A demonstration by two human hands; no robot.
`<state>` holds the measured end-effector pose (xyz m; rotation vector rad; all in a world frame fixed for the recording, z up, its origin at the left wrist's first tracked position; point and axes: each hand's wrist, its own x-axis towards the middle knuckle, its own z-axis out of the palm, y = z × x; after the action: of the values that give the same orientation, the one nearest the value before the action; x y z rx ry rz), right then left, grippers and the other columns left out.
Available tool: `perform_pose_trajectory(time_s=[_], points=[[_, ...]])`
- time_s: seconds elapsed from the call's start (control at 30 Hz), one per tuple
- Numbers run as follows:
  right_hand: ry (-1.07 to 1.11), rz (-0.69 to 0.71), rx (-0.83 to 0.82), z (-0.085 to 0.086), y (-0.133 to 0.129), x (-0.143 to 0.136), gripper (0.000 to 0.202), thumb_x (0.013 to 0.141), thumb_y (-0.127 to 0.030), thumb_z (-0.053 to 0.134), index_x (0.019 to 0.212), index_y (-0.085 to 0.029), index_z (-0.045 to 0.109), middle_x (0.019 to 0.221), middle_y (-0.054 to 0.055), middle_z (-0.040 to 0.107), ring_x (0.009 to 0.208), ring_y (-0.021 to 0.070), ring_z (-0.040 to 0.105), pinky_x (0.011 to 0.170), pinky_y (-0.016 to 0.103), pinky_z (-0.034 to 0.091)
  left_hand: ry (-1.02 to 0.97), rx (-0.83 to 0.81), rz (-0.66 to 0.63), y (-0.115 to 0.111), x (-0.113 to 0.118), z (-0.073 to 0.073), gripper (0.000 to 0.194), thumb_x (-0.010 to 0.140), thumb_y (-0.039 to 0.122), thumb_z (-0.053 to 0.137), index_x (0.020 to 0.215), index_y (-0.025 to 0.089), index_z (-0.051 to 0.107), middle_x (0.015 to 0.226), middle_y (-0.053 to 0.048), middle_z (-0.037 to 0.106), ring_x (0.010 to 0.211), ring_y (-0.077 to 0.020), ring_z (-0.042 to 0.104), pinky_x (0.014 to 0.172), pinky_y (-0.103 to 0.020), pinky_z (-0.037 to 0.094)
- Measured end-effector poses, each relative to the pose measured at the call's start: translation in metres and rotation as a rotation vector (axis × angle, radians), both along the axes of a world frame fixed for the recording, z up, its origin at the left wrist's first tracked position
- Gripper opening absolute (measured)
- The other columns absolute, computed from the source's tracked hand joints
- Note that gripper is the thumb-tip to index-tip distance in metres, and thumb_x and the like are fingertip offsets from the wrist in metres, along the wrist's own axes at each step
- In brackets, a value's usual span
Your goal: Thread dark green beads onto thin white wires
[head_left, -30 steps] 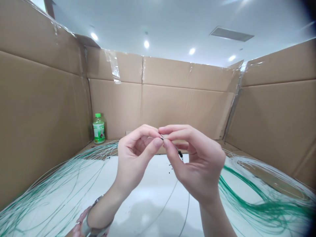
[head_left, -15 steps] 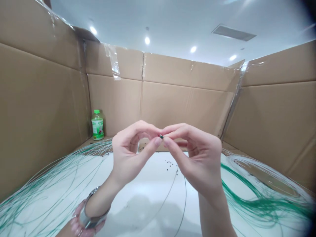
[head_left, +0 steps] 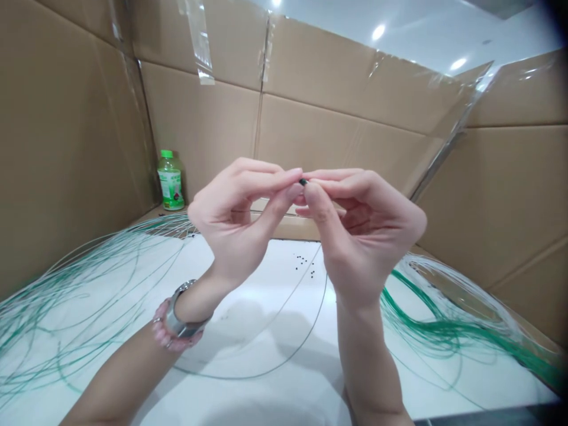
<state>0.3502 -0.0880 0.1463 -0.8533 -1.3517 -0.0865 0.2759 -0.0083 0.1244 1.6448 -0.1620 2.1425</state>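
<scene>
Together, the left fingers [head_left: 276, 181] and right fingers [head_left: 325, 212] pinch a tiny dark piece [head_left: 303, 181], barely parted around it.

Dark piece [head_left: 303, 182] partly hidden, forearms [head_left: 128, 364] cropped

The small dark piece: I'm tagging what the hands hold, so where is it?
In the head view, the small dark piece is just right of centre, in the upper half, between the fingertips of the left hand and the right hand.
</scene>
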Motion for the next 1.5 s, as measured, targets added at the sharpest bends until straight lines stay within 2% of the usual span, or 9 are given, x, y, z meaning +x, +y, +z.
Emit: perform_pose_trajectory(time_s=[0.17,0.37,0.53,0.6,0.77,0.93,1.03,1.2,1.5], points=[[0.083,0.019,0.119,-0.008,0.009,-0.004,0.013,0.082,-0.014,0.061,0.074,-0.024,0.060,0.083,-0.002,0.065,0.081,0.0140,0.068,0.056,0.026,0.058,-0.068,-0.019,0.044,-0.001,0.003,0.000,0.021,0.080,0.014,0.065,0.085,0.034,0.071,0.078,0.007,0.065,0.068,-0.0065,0.061,0.061,-0.021,0.051],[0.133,0.094,0.133,-0.013,0.016,-0.009,0.012,0.081,-0.016,0.062,0.073,-0.023,0.059,0.084,-0.003,0.066,0.075,0.0119,0.067,0.057,0.025,0.059,-0.111,-0.002,0.059,-0.001,0.004,0.001,0.022,0.079,0.013,0.066,0.085,0.035,0.070,0.078,0.008,0.065,0.067,-0.0058,0.060,0.059,-0.023,0.050],[0.205,0.176,0.224,-0.014,0.021,-0.013,0.015,0.081,-0.011,0.061,0.073,-0.024,0.061,0.081,-0.002,0.066,0.079,0.0133,0.068,0.060,0.026,0.062,-0.092,-0.053,0.109,-0.003,0.002,0.001,0.014,0.078,0.023,0.069,0.084,0.035,0.068,0.075,0.006,0.066,0.067,-0.0100,0.061,0.056,-0.028,0.049],[0.192,0.151,0.239,-0.014,0.023,-0.011,0.015,0.081,-0.010,0.061,0.075,-0.024,0.063,0.083,-0.002,0.067,0.080,0.0133,0.068,0.059,0.025,0.062,-0.047,-0.103,0.047,-0.004,0.001,0.002,0.010,0.078,0.024,0.068,0.082,0.033,0.068,0.074,0.006,0.065,0.068,-0.0111,0.062,0.057,-0.028,0.051],[0.132,0.085,0.216,-0.013,0.021,-0.006,0.010,0.082,-0.016,0.062,0.083,-0.026,0.062,0.086,-0.003,0.067,0.077,0.0120,0.068,0.053,0.023,0.058,0.060,-0.179,-0.236,-0.004,0.000,0.005,0.006,0.082,0.021,0.064,0.078,0.023,0.067,0.074,0.004,0.067,0.065,-0.0082,0.062,0.057,-0.022,0.053],[0.092,-0.009,0.202,-0.010,0.014,-0.004,0.014,0.081,-0.010,0.060,0.080,-0.023,0.064,0.082,-0.002,0.065,0.070,0.0101,0.065,0.058,0.024,0.058,0.096,-0.260,-0.365,-0.005,0.000,0.006,0.003,0.079,0.021,0.066,0.077,0.020,0.068,0.073,0.002,0.067,0.064,-0.0077,0.063,0.060,-0.019,0.053],[0.017,-0.096,0.196,-0.007,0.010,-0.002,0.016,0.077,-0.005,0.061,0.080,-0.021,0.063,0.078,-0.001,0.065,0.069,0.0107,0.064,0.060,0.025,0.058,0.103,-0.243,-0.311,-0.005,0.000,0.007,0.004,0.079,0.021,0.066,0.076,0.020,0.069,0.071,0.002,0.067,0.062,-0.0076,0.062,0.058,-0.018,0.052],[-0.124,-0.186,0.083,-0.001,0.000,0.003,0.014,0.073,-0.004,0.062,0.076,-0.018,0.063,0.074,-0.001,0.065,0.065,0.0106,0.063,0.056,0.024,0.059,0.132,-0.170,-0.229,-0.003,-0.001,0.007,0.006,0.081,0.017,0.064,0.077,0.020,0.068,0.070,0.004,0.064,0.060,-0.0043,0.060,0.056,-0.014,0.050],[-0.177,-0.229,0.135,-0.004,0.001,0.008,0.014,0.072,-0.003,0.061,0.078,-0.016,0.064,0.072,-0.002,0.064,0.064,0.0090,0.062,0.055,0.021,0.057,0.175,-0.057,-0.136,0.001,-0.002,0.006,0.004,0.081,0.015,0.064,0.079,0.018,0.066,0.071,0.002,0.064,0.060,-0.0049,0.060,0.054,-0.014,0.051]])
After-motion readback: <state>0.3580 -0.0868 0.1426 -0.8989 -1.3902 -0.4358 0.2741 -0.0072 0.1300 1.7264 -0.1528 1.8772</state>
